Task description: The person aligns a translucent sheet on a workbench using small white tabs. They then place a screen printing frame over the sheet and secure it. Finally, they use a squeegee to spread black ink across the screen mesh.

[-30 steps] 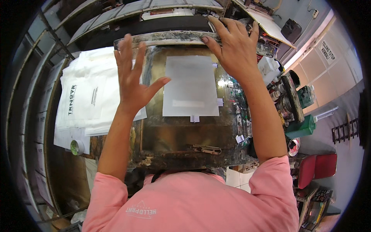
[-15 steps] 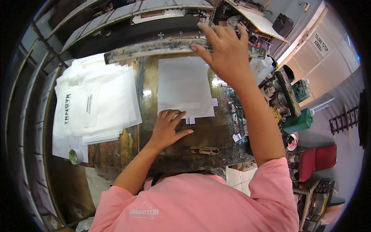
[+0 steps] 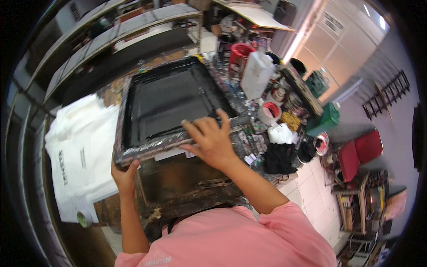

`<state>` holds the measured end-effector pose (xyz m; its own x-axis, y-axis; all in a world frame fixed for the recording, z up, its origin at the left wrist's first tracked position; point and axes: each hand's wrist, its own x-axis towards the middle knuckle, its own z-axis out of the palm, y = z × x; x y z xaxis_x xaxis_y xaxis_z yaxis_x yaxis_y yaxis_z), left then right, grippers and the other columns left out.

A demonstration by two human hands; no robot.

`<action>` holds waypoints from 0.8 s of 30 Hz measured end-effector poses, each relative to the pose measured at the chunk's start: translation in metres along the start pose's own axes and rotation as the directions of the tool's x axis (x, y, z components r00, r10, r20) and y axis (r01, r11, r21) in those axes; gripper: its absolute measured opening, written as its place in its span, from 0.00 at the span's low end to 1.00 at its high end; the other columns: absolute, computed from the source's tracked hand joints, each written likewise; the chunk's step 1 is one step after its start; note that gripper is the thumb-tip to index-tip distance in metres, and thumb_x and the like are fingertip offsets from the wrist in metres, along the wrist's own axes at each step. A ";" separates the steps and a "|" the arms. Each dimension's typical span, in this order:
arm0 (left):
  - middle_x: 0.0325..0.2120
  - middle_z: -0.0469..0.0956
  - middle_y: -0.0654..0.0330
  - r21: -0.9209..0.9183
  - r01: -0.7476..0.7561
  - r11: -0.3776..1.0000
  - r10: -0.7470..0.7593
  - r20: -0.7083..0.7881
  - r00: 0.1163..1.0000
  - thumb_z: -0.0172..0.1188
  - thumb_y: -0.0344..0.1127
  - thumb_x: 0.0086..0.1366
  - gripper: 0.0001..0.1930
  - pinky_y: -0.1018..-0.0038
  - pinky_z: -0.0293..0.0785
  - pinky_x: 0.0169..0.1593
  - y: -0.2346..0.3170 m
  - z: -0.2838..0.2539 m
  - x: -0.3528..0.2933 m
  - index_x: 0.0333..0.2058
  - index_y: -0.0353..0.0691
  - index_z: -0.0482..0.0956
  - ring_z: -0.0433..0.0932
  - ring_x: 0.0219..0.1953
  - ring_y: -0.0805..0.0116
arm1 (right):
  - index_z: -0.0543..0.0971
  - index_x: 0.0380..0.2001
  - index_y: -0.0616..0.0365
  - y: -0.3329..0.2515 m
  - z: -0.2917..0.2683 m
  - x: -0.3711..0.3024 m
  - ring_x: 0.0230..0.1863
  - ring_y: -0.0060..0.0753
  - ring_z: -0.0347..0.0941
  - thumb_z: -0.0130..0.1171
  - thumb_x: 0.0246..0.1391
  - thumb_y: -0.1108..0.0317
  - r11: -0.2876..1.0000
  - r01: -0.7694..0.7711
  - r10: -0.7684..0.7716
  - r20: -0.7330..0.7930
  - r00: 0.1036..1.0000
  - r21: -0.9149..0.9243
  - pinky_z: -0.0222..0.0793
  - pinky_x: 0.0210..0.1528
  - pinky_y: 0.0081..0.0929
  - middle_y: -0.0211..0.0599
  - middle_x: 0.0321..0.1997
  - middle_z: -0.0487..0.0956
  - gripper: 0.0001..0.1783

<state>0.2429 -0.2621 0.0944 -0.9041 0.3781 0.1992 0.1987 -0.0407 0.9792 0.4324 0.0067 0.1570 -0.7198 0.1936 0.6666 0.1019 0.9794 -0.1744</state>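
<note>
A screen-printing frame with black ink across its mesh lies tilted in the view over the work board. My left hand grips its near left corner, thumb on the rim, the other fingers mostly hidden. Above the near rim, my right hand has its fingers spread over the frame's right part, thumb toward the rim; whether it presses on it I cannot tell. A strip of white sheet peeks out below the near edge; the rest is covered.
A stack of printed white bags lies on the left, with a tape roll below it. A utility knife rests near the front edge. To the right stand a white jerrycan, a red bucket, ink tubs and a black cloth.
The raised frame has come down over the white sheet. My left hand has moved from the sheet to the frame's corner; my right hand came down and nearer. The view has turned.
</note>
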 end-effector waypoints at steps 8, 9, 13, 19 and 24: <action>0.59 0.75 0.52 0.279 -0.077 0.957 0.100 -0.068 0.993 0.81 0.37 0.58 0.42 0.68 0.68 0.64 -0.078 -0.004 -0.036 0.66 0.31 0.69 0.74 0.58 0.62 | 0.83 0.52 0.53 0.025 -0.074 -0.068 0.47 0.39 0.75 0.73 0.52 0.65 0.964 -0.243 0.252 -0.085 0.964 0.112 0.63 0.58 0.47 0.33 0.43 0.82 0.23; 0.62 0.72 0.51 0.388 -0.041 0.921 0.060 -0.037 0.998 0.79 0.34 0.61 0.42 0.67 0.66 0.66 -0.085 -0.009 -0.040 0.68 0.29 0.65 0.72 0.60 0.61 | 0.85 0.48 0.53 0.037 -0.094 -0.080 0.43 0.40 0.76 0.72 0.52 0.67 0.933 -0.346 0.355 -0.098 0.930 0.099 0.65 0.53 0.46 0.33 0.39 0.83 0.19; 0.64 0.70 0.49 0.317 -0.070 0.946 0.082 -0.024 0.996 0.78 0.35 0.61 0.45 0.65 0.65 0.68 -0.100 -0.016 -0.044 0.70 0.27 0.61 0.71 0.62 0.59 | 0.88 0.39 0.56 0.135 -0.165 -0.161 0.31 0.44 0.80 0.65 0.55 0.74 0.638 -0.760 0.696 -0.329 0.638 -0.125 0.69 0.35 0.40 0.42 0.33 0.86 0.09; 0.65 0.69 0.47 0.322 -0.061 0.945 0.065 -0.002 0.998 0.78 0.38 0.61 0.46 0.65 0.63 0.69 -0.100 -0.020 -0.042 0.70 0.27 0.61 0.70 0.64 0.57 | 0.87 0.51 0.41 0.203 -0.203 -0.247 0.51 0.42 0.81 0.66 0.57 0.48 0.177 -0.617 0.897 -0.132 0.421 -0.767 0.61 0.56 0.55 0.36 0.45 0.88 0.21; 0.64 0.71 0.46 0.447 -0.001 0.895 0.036 -0.069 0.997 0.81 0.39 0.56 0.47 0.62 0.60 0.71 -0.104 -0.027 -0.045 0.69 0.28 0.65 0.69 0.65 0.53 | 0.89 0.48 0.42 0.241 -0.154 -0.271 0.50 0.42 0.82 0.66 0.55 0.50 0.225 -0.575 0.819 -0.167 0.549 -0.787 0.57 0.60 0.58 0.35 0.45 0.88 0.19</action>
<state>0.2527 -0.2999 -0.0154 -0.9205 0.3115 0.2361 0.3476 0.3763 0.8588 0.7576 0.1989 0.0456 -0.1970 0.9182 0.3436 0.9769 0.1541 0.1482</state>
